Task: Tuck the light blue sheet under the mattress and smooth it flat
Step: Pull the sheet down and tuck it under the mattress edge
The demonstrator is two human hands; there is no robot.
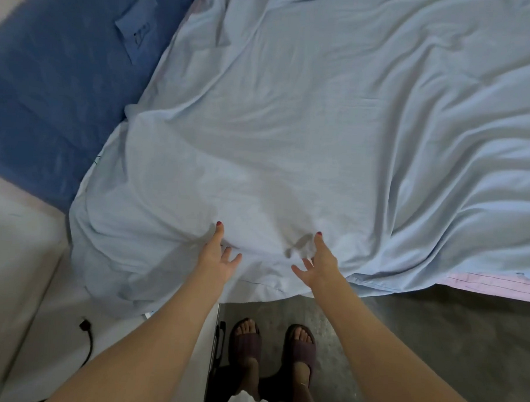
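Observation:
The light blue sheet [307,117] lies wrinkled over the bed and hangs over its near edge. My left hand [219,253] and my right hand [317,261] are side by side over the sheet's near edge, fingers spread and straight, thumbs pointing up the bed. Neither hand grips cloth; whether they touch the sheet is unclear. A strip of pink striped mattress [491,285] shows at the right under the sheet's hem. A bunched fold of sheet droops at the near left corner [109,254].
A dark blue cover [56,94] with a folded blue cloth [137,37] lies at the left. White furniture [18,266] with a black cable [87,339] stands at the near left. My feet in slippers [272,344] stand on the grey floor [433,345].

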